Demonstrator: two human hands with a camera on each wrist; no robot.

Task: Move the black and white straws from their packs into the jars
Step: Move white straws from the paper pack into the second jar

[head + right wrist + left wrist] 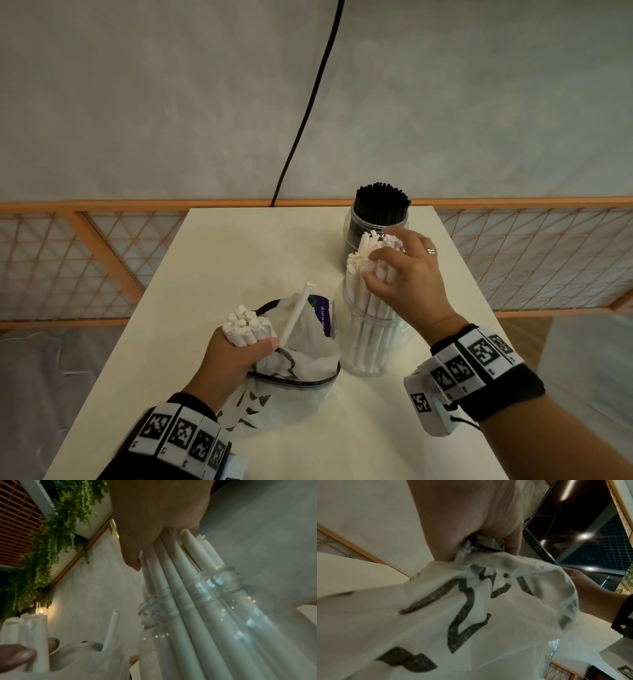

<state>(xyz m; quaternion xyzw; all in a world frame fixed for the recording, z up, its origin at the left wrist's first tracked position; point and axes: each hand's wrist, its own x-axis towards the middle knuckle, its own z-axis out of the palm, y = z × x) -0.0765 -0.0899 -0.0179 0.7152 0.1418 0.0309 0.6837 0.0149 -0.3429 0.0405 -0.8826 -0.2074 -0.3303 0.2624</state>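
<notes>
A: Our right hand (404, 274) pinched the white straws (366, 301) standing in the near jar (373, 346); our left hand (236, 356) gripped a bundle (246, 329) over the pack (301, 346).

B: We judged them light and crushable, best held mid-length. The black straws (382, 204) filled the far jar.

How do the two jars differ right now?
1. The far jar holds black straws; the near jar holds white wrapped straws.
2. The far jar is untouched; the right hand grips the straw tops above the near jar.
3. The far jar stands near the table's back edge; the near jar stands beside the pack held by the left hand.

Both are clear, upright and lidless.
</notes>
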